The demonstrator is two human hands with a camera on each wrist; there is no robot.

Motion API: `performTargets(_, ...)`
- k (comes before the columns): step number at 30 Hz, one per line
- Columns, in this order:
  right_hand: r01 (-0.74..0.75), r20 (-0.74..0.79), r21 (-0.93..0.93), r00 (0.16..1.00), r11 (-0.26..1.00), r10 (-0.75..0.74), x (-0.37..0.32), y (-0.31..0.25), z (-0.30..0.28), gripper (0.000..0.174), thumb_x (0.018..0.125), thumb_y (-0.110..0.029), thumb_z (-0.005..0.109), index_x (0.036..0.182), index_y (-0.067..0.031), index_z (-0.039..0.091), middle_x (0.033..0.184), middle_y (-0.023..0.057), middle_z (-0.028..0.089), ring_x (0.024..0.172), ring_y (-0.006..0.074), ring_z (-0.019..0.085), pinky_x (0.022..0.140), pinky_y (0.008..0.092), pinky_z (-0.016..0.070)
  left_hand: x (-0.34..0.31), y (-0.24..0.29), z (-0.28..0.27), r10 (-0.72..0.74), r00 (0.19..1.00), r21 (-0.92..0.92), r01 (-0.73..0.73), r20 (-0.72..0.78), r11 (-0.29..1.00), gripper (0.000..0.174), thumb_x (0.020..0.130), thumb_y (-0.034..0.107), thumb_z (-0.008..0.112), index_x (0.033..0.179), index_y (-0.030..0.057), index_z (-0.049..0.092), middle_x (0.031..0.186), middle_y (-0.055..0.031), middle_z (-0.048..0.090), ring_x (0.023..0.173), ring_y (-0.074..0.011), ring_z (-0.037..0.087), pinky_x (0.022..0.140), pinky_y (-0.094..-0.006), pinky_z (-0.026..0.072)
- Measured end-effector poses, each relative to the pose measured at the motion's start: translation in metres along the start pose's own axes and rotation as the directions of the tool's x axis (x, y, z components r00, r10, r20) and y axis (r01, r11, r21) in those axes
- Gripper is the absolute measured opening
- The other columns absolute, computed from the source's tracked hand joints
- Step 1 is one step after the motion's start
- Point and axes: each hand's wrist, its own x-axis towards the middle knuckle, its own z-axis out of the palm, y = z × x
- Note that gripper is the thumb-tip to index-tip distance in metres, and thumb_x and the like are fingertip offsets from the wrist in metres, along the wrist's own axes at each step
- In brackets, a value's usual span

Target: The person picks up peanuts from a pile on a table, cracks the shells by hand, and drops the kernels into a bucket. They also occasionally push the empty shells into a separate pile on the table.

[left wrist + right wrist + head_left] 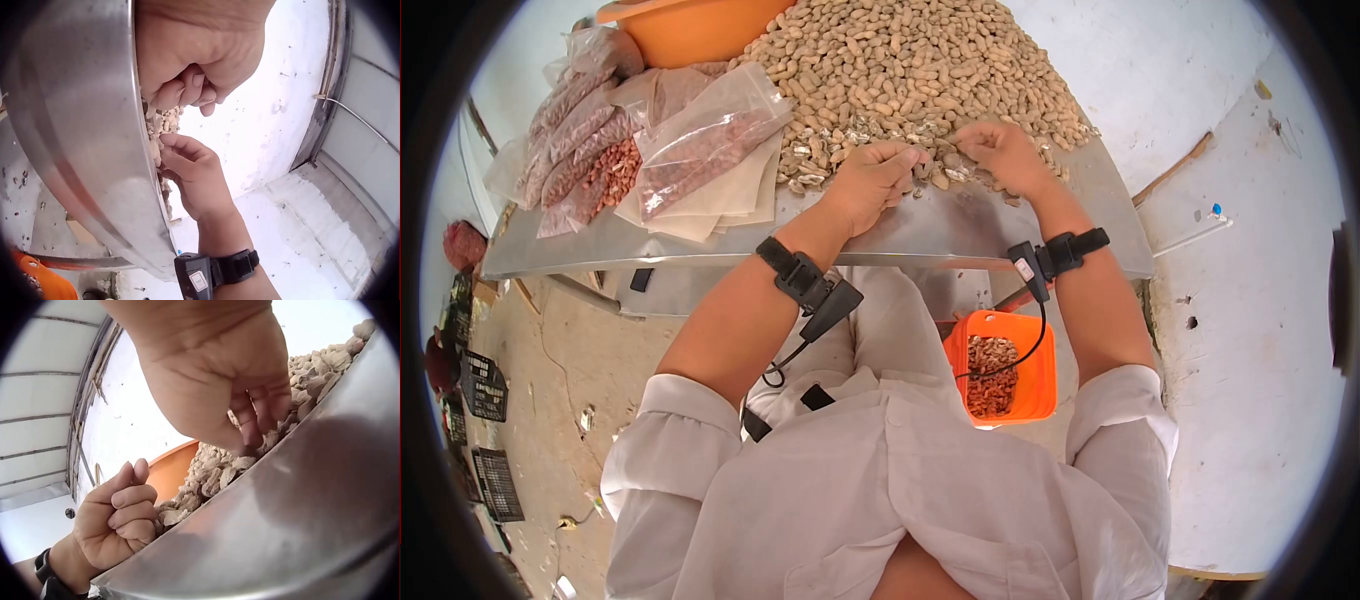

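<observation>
A large heap of unshelled peanuts (920, 60) covers the back of the metal table (730, 258), with broken shells (810, 172) along its near edge. My left hand (870, 185) is just in front of these shells. Its fingers are curled toward the palm and the thumb lies against the index finger (142, 470); nothing shows between them, and the inside of the palm is hidden. To its right, my right hand (1003, 155) reaches down to the heap's front edge. Its thumb and fingers come together on a peanut (270, 441) among the shells, largely covered by the fingertips.
Clear bags of shelled red peanuts (710, 150) lie at the table's left, over flat empty bags (700, 222). Behind them stands an orange basin (690, 30). An orange bucket (1037, 385) holding reddish kernels is below the table edge. Black crates (497, 485) sit on the floor at left.
</observation>
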Motion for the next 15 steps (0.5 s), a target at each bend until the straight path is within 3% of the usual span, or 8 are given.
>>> performTargets(1, -0.041, -0.019, -0.016, 0.999, 0.999, 0.041, 0.004, -0.003, -0.004, 0.023, 0.079, -0.012, 0.058, 0.101, -0.0093, 0.065, 0.089, 0.0123, 0.065, 0.080, 0.0248, 0.062, 0.074, 0.0323, 0.0477, 0.001, -0.002, -0.001, 0.006, 1.000, 0.005, -0.006, 0.003, 1.000, 0.023, 0.090, 0.023, 0.055, 0.097, 0.0011, 0.059, 0.058, 0.0058, 0.038, 0.049, -0.0050, 0.032, 0.044, -0.0188, 0.0265)
performTargets(5, 0.061, 0.039, -0.417, 0.998, 0.907, -0.049, 0.031, 0.007, -0.009, 0.029, 0.077, -0.010, 0.057, 0.105, -0.0119, 0.064, 0.095, 0.0127, 0.064, 0.084, 0.0265, 0.062, 0.076, 0.0342, 0.0475, 0.000, -0.001, 0.002, 0.034, 0.999, -0.005, -0.034, 0.003, 0.999, 0.020, 0.091, 0.019, 0.052, 0.092, -0.0006, 0.059, 0.055, 0.0053, 0.037, 0.048, -0.0051, 0.030, 0.042, -0.0195, 0.0228)
performTargets(10, 0.163, 0.206, -0.731, 0.978, 0.663, -0.013, 0.040, -0.013, 0.010, 0.037, 0.075, -0.005, 0.053, 0.110, -0.0143, 0.061, 0.100, 0.0141, 0.062, 0.092, 0.0297, 0.060, 0.079, 0.0376, 0.0464, 0.001, -0.002, 0.002, 0.030, 1.000, -0.014, -0.030, 0.003, 0.999, 0.021, 0.091, 0.019, 0.052, 0.091, -0.0005, 0.059, 0.054, 0.0053, 0.036, 0.047, -0.0053, 0.029, 0.042, -0.0201, 0.0219)
performTargets(15, 0.151, 0.260, -0.698, 0.964, 0.700, 0.052, 0.042, -0.020, 0.015, 0.033, 0.073, -0.011, 0.058, 0.105, -0.0115, 0.060, 0.095, 0.0168, 0.062, 0.090, 0.0333, 0.058, 0.078, 0.0401, 0.0460, 0.002, -0.003, -0.004, 0.019, 0.998, -0.005, -0.019, 0.063, 1.000, 0.024, 0.091, 0.022, 0.053, 0.099, -0.0001, 0.058, 0.058, 0.0050, 0.039, 0.050, -0.0052, 0.032, 0.044, -0.0193, 0.0256)
